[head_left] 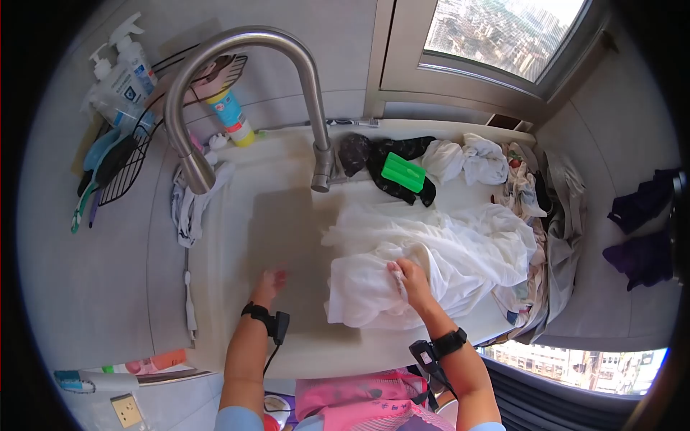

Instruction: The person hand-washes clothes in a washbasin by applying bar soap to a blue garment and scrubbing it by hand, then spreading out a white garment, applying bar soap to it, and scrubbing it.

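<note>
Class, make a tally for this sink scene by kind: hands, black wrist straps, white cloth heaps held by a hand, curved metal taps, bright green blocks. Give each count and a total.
Hands: 2
Black wrist straps: 2
White cloth heap held by a hand: 1
Curved metal tap: 1
Bright green block: 1
Total: 7

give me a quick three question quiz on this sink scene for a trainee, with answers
1. Which of the two hands is on the large white cloth?
2. True or false: the green item lies on black fabric.
3. The faucet is: (a) straight, (b) arched, (c) folded flat.

Key:
1. The right hand; the left hand is apart from it.
2. True.
3. b.
</note>
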Demonstrator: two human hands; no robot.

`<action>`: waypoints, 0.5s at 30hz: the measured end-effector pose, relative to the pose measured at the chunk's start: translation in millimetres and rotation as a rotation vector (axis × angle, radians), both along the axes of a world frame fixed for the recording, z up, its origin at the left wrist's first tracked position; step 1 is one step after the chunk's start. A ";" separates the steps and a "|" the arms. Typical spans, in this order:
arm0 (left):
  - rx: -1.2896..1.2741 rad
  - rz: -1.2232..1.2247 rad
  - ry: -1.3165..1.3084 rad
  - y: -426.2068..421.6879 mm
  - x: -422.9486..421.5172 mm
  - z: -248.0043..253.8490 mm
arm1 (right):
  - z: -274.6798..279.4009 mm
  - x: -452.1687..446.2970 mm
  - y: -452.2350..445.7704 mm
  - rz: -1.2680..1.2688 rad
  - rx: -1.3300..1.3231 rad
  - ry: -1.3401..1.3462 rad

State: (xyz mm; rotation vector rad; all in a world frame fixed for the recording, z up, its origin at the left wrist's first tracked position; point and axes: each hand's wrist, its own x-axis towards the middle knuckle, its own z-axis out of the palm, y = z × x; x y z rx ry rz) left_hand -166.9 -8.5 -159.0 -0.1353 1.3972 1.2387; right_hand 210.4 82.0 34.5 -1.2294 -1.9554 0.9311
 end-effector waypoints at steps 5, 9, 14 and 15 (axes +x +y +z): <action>-0.023 0.001 0.015 -26.5 -42.3 -54.0 | 25.3 -4.5 -7.4 0.105 -0.088 -0.006; 0.276 -0.307 -0.346 3.1 29.0 57.0 | 31.7 -27.7 -2.9 0.044 -0.034 -0.362; 0.244 -0.738 -0.592 61.7 104.7 196.0 | 24.3 -73.1 3.7 0.130 -0.036 -0.518; 0.268 -0.699 -0.561 64.1 102.9 195.4 | 27.7 -77.8 5.8 0.239 -0.070 -0.622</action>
